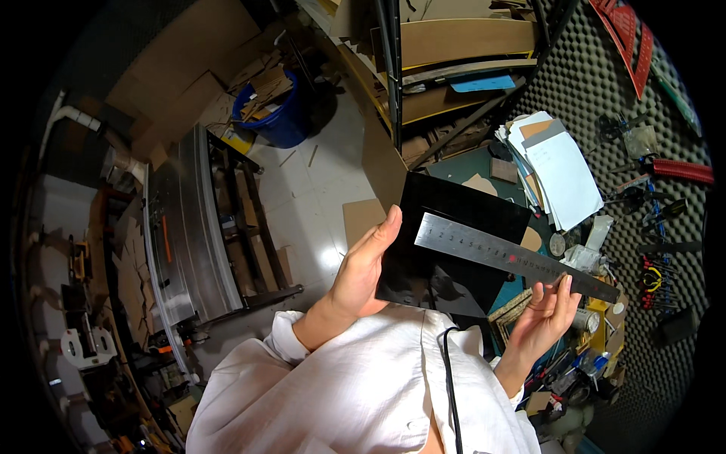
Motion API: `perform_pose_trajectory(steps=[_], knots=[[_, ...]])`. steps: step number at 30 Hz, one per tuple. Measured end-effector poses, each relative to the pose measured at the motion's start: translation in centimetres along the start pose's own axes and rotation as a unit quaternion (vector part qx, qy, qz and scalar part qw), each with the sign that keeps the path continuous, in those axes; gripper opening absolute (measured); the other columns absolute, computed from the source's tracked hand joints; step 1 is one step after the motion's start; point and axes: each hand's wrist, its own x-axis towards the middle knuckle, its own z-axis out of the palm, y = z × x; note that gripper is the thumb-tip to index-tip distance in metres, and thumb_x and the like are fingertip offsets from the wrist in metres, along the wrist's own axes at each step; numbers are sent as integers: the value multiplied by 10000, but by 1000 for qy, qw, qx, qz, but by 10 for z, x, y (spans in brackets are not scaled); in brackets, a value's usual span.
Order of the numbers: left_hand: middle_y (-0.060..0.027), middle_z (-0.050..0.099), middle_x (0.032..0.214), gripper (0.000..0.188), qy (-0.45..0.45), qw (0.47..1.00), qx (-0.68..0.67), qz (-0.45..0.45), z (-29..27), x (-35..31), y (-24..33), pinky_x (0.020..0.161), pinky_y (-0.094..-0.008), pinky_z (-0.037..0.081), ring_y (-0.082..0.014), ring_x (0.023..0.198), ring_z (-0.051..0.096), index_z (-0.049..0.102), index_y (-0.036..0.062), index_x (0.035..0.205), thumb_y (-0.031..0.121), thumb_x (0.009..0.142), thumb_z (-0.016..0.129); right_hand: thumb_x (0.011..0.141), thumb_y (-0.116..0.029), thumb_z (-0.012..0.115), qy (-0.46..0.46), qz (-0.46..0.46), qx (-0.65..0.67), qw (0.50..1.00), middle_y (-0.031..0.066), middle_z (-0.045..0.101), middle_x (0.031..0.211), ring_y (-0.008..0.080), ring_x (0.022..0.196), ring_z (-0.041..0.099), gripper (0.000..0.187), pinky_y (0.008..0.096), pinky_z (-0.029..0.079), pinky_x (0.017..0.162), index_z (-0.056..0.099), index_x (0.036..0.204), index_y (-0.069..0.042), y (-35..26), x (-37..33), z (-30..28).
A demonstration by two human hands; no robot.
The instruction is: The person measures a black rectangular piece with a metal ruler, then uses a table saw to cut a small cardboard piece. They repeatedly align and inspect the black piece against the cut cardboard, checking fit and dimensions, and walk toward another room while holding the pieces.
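A glossy black rectangular panel [412, 265] is held up in front of my chest. My left hand [357, 274] grips it at its left edge, thumb up along the side and the other fingers hidden behind. Across the panel's face slants a steel ruler [469, 244], its left end inside the panel's outline and its right end past the panel's right edge. My right hand [546, 314] pinches the ruler near that right end, between thumb and fingertips. Whether the ruler lies flat against the panel I cannot tell.
At left stands a metal-topped machine table [178, 227]. A blue bin [283, 125] full of board scraps is on the tiled floor beyond. Sheet-stock shelves [465, 45] rise at the back. A paper stack [563, 170] and cluttered tools sit at right, beside a foam-covered wall [590, 91].
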Motion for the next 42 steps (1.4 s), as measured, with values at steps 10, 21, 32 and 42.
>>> perform_pose_trajectory(steps=[10,21,32,42], knots=[[-146,532,1361,492,-58,998,-16,25,-8,-6,-4,1055,-412,444,-252,1231,542,414,14,1396,338,1066,248,979,-100,538,-43,-10,-12,999,63,638,922,90,760,657,294,235,622,633,456,1247,-11,-2,-3,15],[-139,587,1258,422,-26,997,-71,32,7,-10,5,986,-388,477,-233,1131,589,487,-24,1303,272,1048,328,988,-110,520,-80,-18,-11,997,56,621,956,94,803,655,278,250,619,677,440,1241,-30,1,-2,18],[-164,587,1279,435,-43,989,-145,-3,9,-8,10,1038,-425,444,-276,1185,572,486,-15,1324,274,1035,339,988,-84,514,-101,-33,13,994,65,630,953,100,816,661,176,248,623,689,454,1148,-40,-5,-3,26],[-170,601,1297,436,-59,990,-127,14,10,-2,12,1091,-433,386,-307,1209,569,571,-23,1264,267,1032,343,983,-85,525,-88,-31,10,996,65,635,944,120,739,671,160,262,621,649,439,1114,-51,-9,-3,31]])
